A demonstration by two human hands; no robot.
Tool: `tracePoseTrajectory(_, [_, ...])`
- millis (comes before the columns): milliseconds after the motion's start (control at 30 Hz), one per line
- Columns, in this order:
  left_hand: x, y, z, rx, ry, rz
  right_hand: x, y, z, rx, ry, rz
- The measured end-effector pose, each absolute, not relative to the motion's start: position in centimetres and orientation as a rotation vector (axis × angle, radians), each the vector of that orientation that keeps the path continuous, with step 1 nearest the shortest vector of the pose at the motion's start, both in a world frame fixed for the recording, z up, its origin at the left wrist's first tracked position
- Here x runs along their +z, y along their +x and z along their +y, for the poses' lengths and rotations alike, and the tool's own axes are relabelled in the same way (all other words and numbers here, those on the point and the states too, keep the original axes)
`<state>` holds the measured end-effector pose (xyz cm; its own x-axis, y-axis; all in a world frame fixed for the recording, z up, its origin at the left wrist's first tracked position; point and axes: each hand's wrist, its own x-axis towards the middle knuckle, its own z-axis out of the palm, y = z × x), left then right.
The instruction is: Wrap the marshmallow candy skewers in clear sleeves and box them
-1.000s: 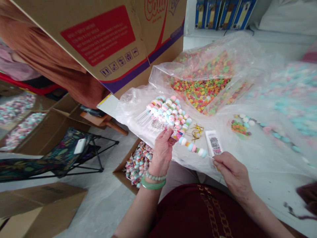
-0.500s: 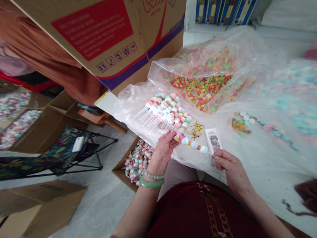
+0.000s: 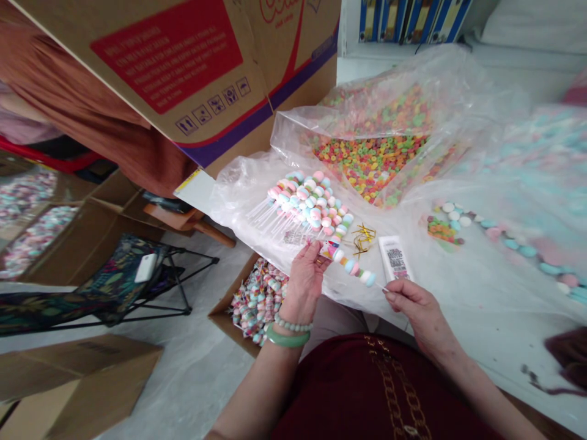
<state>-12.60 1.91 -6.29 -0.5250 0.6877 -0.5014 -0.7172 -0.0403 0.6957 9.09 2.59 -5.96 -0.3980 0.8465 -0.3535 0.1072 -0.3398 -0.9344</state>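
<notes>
My right hand [image 3: 415, 305] pinches the bare white stick of a marshmallow skewer [image 3: 352, 266], strung with pink, white and blue pieces and a few coloured rings. Its far end meets a small printed clear wrapper [image 3: 329, 248] held in the closed fingers of my left hand [image 3: 306, 275]. How deep the skewer sits in the wrapper is hard to make out. Just beyond my left hand lies a pile of similar marshmallow skewers [image 3: 312, 198], white sticks pointing left. Gold twist ties [image 3: 363, 237] and a white packet with a printed code [image 3: 393, 258] rest beside them.
A large clear bag of coloured candy rings [image 3: 367, 162] lies behind, with blurred loose marshmallows [image 3: 550, 177] at right. A big cardboard carton [image 3: 220, 73] stands at back left. Below the table edge, a box [image 3: 259, 299] holds wrapped skewers; a folding chair [image 3: 132, 263] stands left.
My right hand has moved a little left with the stick, bringing the skewer closer to my left hand and the wrapper. Both hands keep their hold.
</notes>
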Motion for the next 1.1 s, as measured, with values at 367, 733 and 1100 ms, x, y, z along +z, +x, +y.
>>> tracePoseTrajectory(367, [-5.5,-12.8,1.6,1.548,0.140,1.240,-6.8,9.3,3.3,1.755,-1.355,-1.341])
tracePoseTrajectory(733, [-5.4,-13.0,1.8,1.462,0.106,1.089,-6.1,9.0,2.8,1.874,-1.389,-1.453])
tracePoseTrajectory(1100, [-6.8,-13.4,1.9,1.422,0.081,1.046,-5.9,9.0,2.9,2.098,-1.267,-1.133])
